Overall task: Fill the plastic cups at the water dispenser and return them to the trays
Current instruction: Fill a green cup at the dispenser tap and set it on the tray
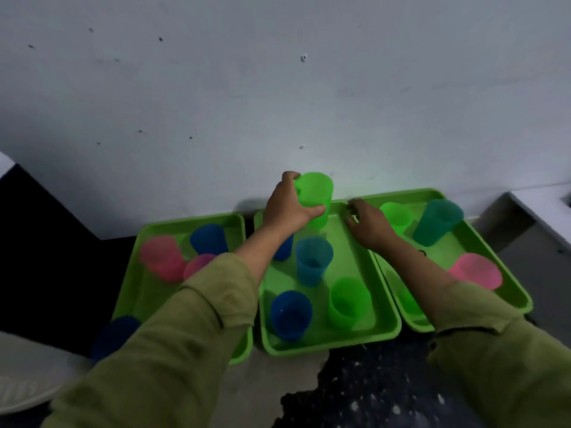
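Observation:
Three green trays lie side by side against the wall: the left tray (148, 291), the middle tray (355, 264) and the right tray (500, 273). My left hand (287, 205) grips a green cup (316, 193) at the far end of the middle tray. My right hand (367, 223) rests with loosely curled fingers on the rims where the middle and right trays meet. Several plastic cups stand on the trays, among them a teal cup (313, 261), a blue cup (290, 313) and another green cup (347, 301).
The left tray holds pink cups (162, 257) and blue cups (208, 239). The right tray holds a teal cup (437, 220), a green cup (395, 216) and a pink cup (475, 270). A white wall (278, 88) rises right behind the trays. A grey counter (531, 242) lies right.

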The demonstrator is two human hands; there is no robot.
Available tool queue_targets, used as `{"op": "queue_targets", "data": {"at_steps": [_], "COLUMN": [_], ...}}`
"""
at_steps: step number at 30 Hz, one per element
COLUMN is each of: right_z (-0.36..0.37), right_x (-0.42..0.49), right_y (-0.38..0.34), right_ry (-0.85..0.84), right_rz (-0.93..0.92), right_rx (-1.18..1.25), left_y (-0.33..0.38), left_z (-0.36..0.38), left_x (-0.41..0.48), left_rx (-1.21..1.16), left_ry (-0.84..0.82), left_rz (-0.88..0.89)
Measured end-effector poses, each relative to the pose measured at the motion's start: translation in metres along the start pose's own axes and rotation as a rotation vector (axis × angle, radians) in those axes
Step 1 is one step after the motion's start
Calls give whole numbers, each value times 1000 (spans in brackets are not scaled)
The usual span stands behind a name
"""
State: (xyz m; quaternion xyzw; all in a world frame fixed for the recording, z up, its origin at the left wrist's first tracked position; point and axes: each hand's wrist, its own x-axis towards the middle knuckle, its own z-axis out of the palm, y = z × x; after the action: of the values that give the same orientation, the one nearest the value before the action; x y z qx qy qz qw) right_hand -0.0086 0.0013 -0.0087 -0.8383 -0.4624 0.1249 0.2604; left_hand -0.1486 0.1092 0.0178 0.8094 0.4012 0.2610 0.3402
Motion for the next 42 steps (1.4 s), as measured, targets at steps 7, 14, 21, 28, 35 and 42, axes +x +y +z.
{"op": "queue_targets", "data": {"at_steps": [7, 14, 21, 28, 35, 42], "right_z": [24, 40, 43, 41, 38, 33], "right_x": [19, 13, 10, 9, 9, 9], "right_y": [48, 66, 74, 74, 72, 63], "right_ry": [-192, -324, -304, -304, -300, -228], "right_rz": [-2, 24, 7, 1, 12, 29], "right_rx": [-110, -179, -163, -152, -125, -74], "left_y": [-16, -25, -26, -27, -27, -31], "left_z": [56, 85, 98, 102, 93, 60], "left_x": [26, 27, 29, 27, 26, 18], "left_rx": [58, 88, 145, 174, 164, 20], "left_ry": [-136, -229, -299, -313, -284, -66], "left_rz": [-89, -168, -193, -189, -145, 11]}}
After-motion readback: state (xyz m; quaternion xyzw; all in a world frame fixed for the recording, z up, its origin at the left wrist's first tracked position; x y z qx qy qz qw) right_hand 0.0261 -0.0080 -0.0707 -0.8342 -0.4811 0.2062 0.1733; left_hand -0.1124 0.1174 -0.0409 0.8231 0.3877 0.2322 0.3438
